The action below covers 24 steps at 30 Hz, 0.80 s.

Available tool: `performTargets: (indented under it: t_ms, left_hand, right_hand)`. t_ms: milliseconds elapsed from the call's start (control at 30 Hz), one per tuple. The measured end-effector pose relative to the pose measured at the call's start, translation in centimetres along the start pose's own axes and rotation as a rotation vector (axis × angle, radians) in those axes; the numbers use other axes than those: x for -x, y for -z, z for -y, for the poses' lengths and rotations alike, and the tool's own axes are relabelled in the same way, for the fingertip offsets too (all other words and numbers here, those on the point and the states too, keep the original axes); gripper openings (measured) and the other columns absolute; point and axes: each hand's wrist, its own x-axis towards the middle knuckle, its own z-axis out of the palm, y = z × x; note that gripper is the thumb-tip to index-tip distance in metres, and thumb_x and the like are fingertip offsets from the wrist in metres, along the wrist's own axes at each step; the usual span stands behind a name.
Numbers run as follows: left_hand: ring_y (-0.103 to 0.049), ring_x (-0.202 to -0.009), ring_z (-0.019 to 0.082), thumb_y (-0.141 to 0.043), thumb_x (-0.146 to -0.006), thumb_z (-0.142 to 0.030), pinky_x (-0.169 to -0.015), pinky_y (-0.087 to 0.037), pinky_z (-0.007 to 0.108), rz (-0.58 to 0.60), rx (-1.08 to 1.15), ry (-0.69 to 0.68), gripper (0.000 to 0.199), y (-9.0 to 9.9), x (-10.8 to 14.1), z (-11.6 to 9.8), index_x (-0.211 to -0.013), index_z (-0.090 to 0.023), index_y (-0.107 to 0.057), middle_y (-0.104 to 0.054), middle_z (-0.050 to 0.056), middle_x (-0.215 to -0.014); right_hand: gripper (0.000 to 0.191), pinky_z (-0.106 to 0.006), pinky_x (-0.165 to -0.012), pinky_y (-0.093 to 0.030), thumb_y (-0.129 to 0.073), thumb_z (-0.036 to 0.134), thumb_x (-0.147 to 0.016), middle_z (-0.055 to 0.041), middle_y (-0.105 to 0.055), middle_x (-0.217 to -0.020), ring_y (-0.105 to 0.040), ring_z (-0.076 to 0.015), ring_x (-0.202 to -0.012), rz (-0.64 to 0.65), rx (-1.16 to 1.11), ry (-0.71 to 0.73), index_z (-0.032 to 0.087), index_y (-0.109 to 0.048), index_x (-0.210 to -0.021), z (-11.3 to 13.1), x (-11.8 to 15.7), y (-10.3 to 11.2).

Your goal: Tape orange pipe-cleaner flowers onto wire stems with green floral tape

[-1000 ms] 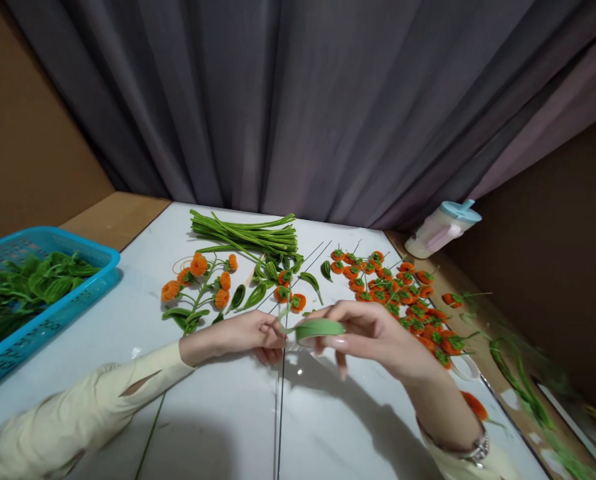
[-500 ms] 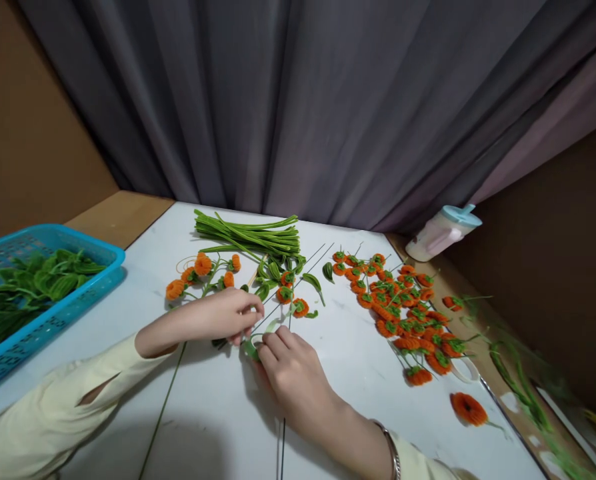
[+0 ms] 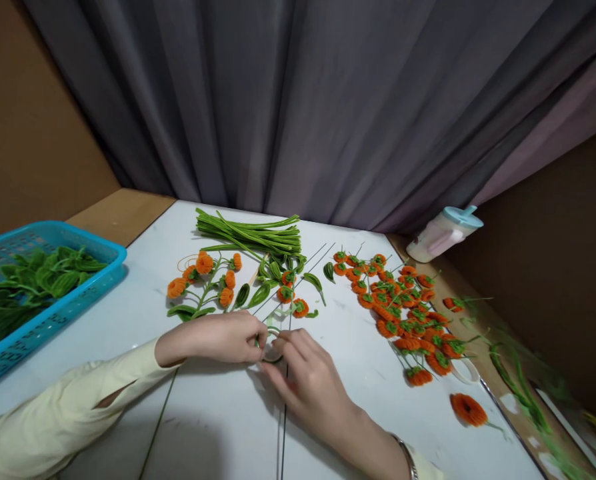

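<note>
A ring-shaped roll of green tape [image 3: 272, 356] is between my hands, just above the white tabletop. My right hand [image 3: 311, 377] is closed on the roll's right side, with its thumb below. My left hand [image 3: 231, 337] pinches at the roll's left edge; its fingertips are partly hidden. A pale strip of tape trails beyond the roll. Past my left hand lies a branched stem of fuzzy orange flowers [image 3: 205, 264] with green leaves. A few loose orange flowers [image 3: 301, 308] and green leaves [image 3: 259, 295] lie beyond the roll.
At the back is a bundle of green stems [image 3: 251, 233]. A blue basket [image 3: 121, 257] of leaves stands left. Many orange flower heads [image 3: 408, 343] cover the right side, near a white ring [image 3: 465, 371]. A lidded cup [image 3: 441, 233] stands back right, before the grey curtain [image 3: 278, 100].
My left hand has come down and closed at the roll's left edge, uncovering more flowers and leaves behind it. The roll has turned and shifted slightly right. My right hand has moved slightly right.
</note>
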Motion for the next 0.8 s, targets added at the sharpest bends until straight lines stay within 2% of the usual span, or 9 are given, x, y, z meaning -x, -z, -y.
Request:
performTargets:
  t_ms: [67, 133, 233, 367, 433, 500, 633, 700, 800]
  left_hand:
    - [-0.043, -0.049, 0.013, -0.055, -0.069, -0.027, -0.045, -0.027, 0.022, -0.013, 0.010, 0.014, 0.009, -0.1, 0.0, 0.2, -0.065, -0.021, -0.060, -0.054, -0.002, -0.056]
    - [-0.045, -0.050, 0.013, -0.053, -0.072, -0.028, -0.047, -0.028, 0.022, -0.022, 0.018, 0.018, 0.012, -0.2, -0.1, 0.5, -0.065, -0.021, -0.060, -0.056, -0.001, -0.058]
    - [-0.049, -0.046, 0.013, -0.048, -0.080, -0.037, -0.046, -0.031, 0.023, 0.004, 0.059, 0.035, 0.025, -0.4, -0.4, 0.8, -0.065, -0.020, -0.058, -0.057, -0.001, -0.054]
    - [-0.049, -0.043, 0.013, -0.041, -0.084, -0.054, -0.044, -0.032, 0.023, -0.005, 0.179, 0.067, 0.042, -0.9, -1.1, 0.5, -0.063, -0.019, -0.051, -0.052, -0.002, -0.050]
    - [-0.047, -0.045, 0.012, -0.042, -0.084, -0.056, -0.046, -0.032, 0.023, -0.058, 0.187, 0.036, 0.045, -1.1, -1.4, 0.3, -0.061, -0.019, -0.049, -0.052, -0.002, -0.052]
    - [-0.046, -0.046, 0.012, -0.041, -0.085, -0.057, -0.047, -0.032, 0.022, -0.108, 0.192, 0.008, 0.047, -1.4, -1.7, 0.1, -0.059, -0.019, -0.048, -0.051, -0.002, -0.050]
    - [-0.042, -0.038, 0.011, -0.043, -0.083, -0.060, -0.044, -0.032, 0.022, -0.158, 0.324, 0.022, 0.048, -2.7, -2.5, 0.0, -0.059, -0.018, -0.048, -0.043, -0.005, -0.040]
    - [-0.039, -0.036, 0.009, -0.050, -0.079, -0.059, -0.041, -0.030, 0.021, -0.141, 0.462, 0.026, 0.046, -3.5, -3.0, 0.0, -0.059, -0.017, -0.050, -0.043, -0.005, -0.040]
    - [-0.036, -0.035, 0.007, -0.057, -0.075, -0.053, -0.036, -0.027, 0.020, -0.087, 0.624, 0.033, 0.039, -4.5, -3.5, 0.0, -0.063, -0.016, -0.052, -0.048, -0.005, -0.044]
  right_hand:
    - [0.014, -0.036, -0.075, -0.049, -0.047, 0.014, -0.089, -0.0103, -0.062, -0.092, -0.055, -0.0225, -0.086, -0.114, -0.052, -0.052, 0.016, -0.057, -0.098, -1.1, 0.0, 1.1]
    - [0.021, -0.039, -0.082, -0.047, -0.046, 0.011, -0.086, -0.0121, -0.062, -0.101, -0.055, -0.0239, -0.096, -0.157, -0.050, -0.133, 0.016, -0.055, -0.104, -2.7, -0.3, 1.9]
    - [0.025, -0.044, -0.087, -0.045, -0.049, 0.011, -0.083, -0.0131, -0.062, -0.109, -0.054, -0.0268, -0.104, -0.073, 0.004, -0.193, 0.017, -0.055, -0.107, -5.6, -1.2, 2.2]
    - [0.014, -0.044, -0.085, -0.045, -0.053, 0.014, -0.083, -0.0093, -0.068, -0.096, -0.057, -0.0274, -0.104, 0.002, -0.003, -0.165, 0.019, -0.060, -0.095, -8.0, -2.1, 1.8]
    - [0.012, -0.045, -0.085, -0.044, -0.052, 0.015, -0.085, -0.0096, -0.069, -0.095, -0.058, -0.0272, -0.103, 0.021, -0.006, -0.149, 0.018, -0.061, -0.091, -8.4, -2.2, 1.8]
    - [0.012, -0.046, -0.089, -0.041, -0.052, 0.015, -0.086, -0.0111, -0.067, -0.103, -0.056, -0.0275, -0.108, 0.041, -0.012, -0.131, 0.018, -0.061, -0.092, -8.4, -2.0, 2.0]
    - [0.020, -0.043, -0.096, -0.038, -0.056, 0.017, -0.085, -0.0106, -0.063, -0.114, -0.048, -0.0261, -0.121, 0.110, -0.034, -0.105, 0.019, -0.058, -0.105, -8.0, -1.9, 2.3]
    - [0.016, -0.041, -0.094, -0.038, -0.054, 0.015, -0.086, -0.0099, -0.065, -0.106, -0.051, -0.0253, -0.116, 0.137, -0.034, -0.118, 0.018, -0.060, -0.101, -7.7, -2.1, 2.1]
    - [0.011, -0.039, -0.085, -0.041, -0.052, 0.013, -0.085, -0.0082, -0.066, -0.089, -0.058, -0.0237, -0.095, 0.178, -0.021, -0.163, 0.017, -0.062, -0.085, -7.1, -2.5, 2.3]
